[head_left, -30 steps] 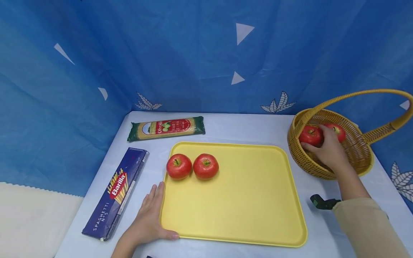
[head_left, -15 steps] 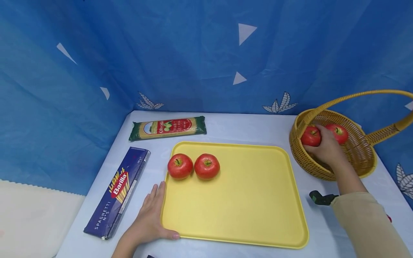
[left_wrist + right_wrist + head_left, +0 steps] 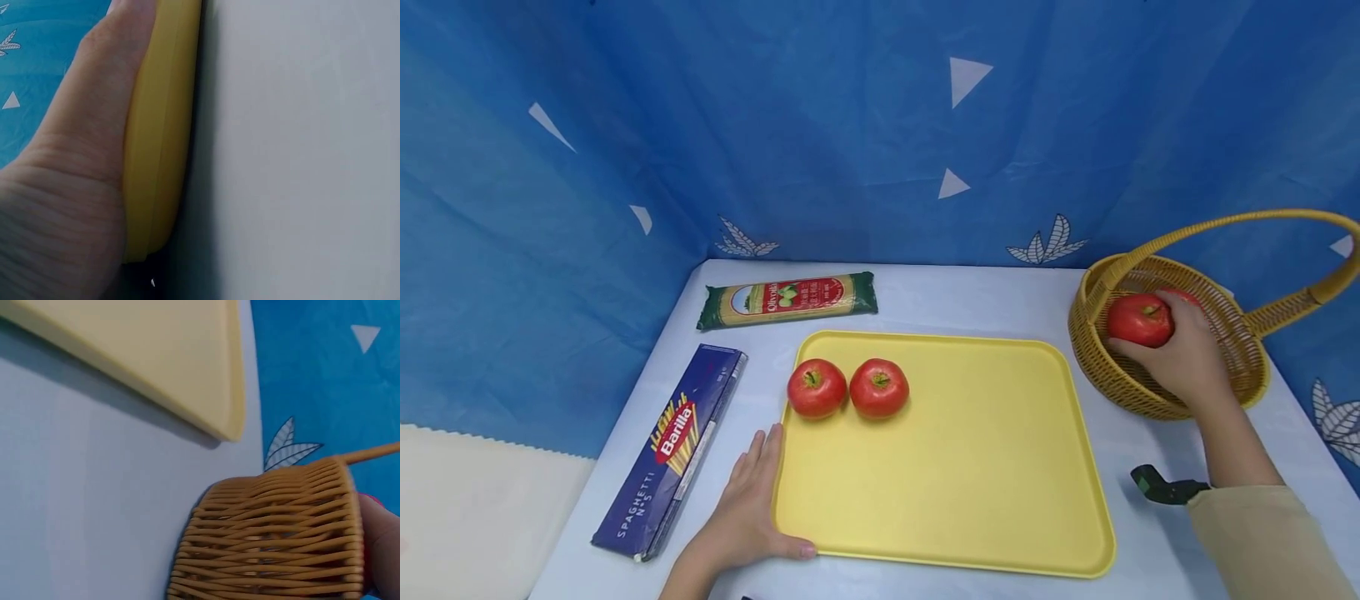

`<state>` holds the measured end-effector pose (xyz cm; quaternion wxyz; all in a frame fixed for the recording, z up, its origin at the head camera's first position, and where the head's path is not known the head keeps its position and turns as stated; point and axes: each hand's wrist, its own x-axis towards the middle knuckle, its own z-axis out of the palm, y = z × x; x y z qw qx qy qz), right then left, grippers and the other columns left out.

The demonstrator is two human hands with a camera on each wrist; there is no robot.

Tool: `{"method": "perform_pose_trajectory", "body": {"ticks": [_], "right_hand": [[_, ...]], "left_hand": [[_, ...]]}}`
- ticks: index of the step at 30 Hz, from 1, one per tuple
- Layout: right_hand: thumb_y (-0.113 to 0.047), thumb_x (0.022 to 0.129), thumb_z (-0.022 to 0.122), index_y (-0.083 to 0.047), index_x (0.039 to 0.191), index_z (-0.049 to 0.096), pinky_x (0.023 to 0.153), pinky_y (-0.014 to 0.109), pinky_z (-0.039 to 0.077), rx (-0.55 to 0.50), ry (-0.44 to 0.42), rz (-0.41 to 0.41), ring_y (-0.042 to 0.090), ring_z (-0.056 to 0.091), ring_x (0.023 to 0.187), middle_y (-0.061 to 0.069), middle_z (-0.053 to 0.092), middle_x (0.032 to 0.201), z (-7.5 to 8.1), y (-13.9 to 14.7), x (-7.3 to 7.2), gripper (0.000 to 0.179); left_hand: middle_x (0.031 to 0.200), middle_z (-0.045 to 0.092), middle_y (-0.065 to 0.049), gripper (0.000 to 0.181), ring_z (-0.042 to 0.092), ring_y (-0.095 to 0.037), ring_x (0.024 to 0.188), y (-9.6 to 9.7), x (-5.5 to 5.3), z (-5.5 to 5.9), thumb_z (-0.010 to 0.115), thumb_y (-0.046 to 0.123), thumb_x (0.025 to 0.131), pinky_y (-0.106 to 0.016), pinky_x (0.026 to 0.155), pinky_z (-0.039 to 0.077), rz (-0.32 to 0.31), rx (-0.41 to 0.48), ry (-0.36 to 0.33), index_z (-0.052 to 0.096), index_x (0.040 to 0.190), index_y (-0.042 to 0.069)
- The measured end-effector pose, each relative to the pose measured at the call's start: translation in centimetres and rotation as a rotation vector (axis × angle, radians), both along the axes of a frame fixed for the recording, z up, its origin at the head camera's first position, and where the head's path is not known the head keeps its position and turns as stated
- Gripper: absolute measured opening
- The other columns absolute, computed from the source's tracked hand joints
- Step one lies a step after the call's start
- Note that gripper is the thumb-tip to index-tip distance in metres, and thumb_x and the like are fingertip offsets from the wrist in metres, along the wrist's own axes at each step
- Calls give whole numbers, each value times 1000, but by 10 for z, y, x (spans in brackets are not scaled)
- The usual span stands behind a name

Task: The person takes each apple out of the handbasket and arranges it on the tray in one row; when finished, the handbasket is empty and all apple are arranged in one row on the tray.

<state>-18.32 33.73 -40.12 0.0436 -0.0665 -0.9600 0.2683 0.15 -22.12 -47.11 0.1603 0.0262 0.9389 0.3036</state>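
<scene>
In the head view my right hand (image 3: pixel 1187 354) reaches into the wicker basket (image 3: pixel 1093 362) at the right and grips a red apple (image 3: pixel 1138 320), thumb on its near side. Another apple (image 3: pixel 1186 298) shows behind that hand, mostly covered by it. The right wrist view has the basket's woven wall (image 3: pixel 269 531) in front of most of the apple. My left hand (image 3: pixel 741 508) lies spread at the lower left corner of the yellow tray (image 3: pixel 955 467), fingers straight along its rim. Two apples, a left one (image 3: pixel 817 388) and a right one (image 3: pixel 879 388), sit side by side on the tray.
Left of the tray lies a blue spaghetti box (image 3: pixel 670 450). A green-ended pasta packet (image 3: pixel 787 300) lies behind the tray. The basket's tall handle (image 3: pixel 1247 217) arches over its opening. A blue patterned curtain (image 3: pixel 850 150) hangs at the table's back edge.
My right hand has lifted the gripped apple slightly and shifted it right within the basket, covering more of the other apple. My left hand stays at the tray's corner.
</scene>
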Motion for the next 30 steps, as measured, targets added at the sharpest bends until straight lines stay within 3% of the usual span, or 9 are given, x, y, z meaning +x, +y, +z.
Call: {"method": "perform_pose_trajectory", "body": {"ticks": [5,10,15,22,30], "right_hand": [[-41,82,79,-13,159,16,85,79,42,-22,50,-22,55,26,138,30,25,155,16,-12,25,104],[-26,76,86,-15,159,21,83,79,43,-10,148,12,52,30,139,27,30,154,32,-32,52,106],[-30,73,88,-14,156,28,82,77,46,-5,177,89,50,37,132,25,36,151,41,-56,70,104],[-35,71,90,-11,150,38,83,70,52,-26,165,270,41,48,120,19,44,142,37,-97,79,98],[-43,71,88,-20,147,42,89,63,54,-16,67,417,35,56,122,10,46,145,20,-143,76,92]], "left_hand": [[169,-2,-10,162,-9,-36,155,-1,1,-1,83,78,40,-56,125,-2,-1,8,2,-7,161,19],[169,-2,-10,161,-8,-37,155,-1,1,-2,83,79,40,-56,125,-1,-4,11,9,-7,160,19],[169,-2,-10,161,-9,-37,155,-2,1,-3,83,79,41,-56,125,-2,-3,19,13,-7,160,20],[169,-2,-9,161,-8,-36,155,-2,1,-3,83,79,41,-50,126,-5,-3,21,23,-7,160,19],[169,1,-13,162,-5,-39,154,1,0,3,83,79,41,-63,122,4,-12,31,41,-4,161,14]]}}
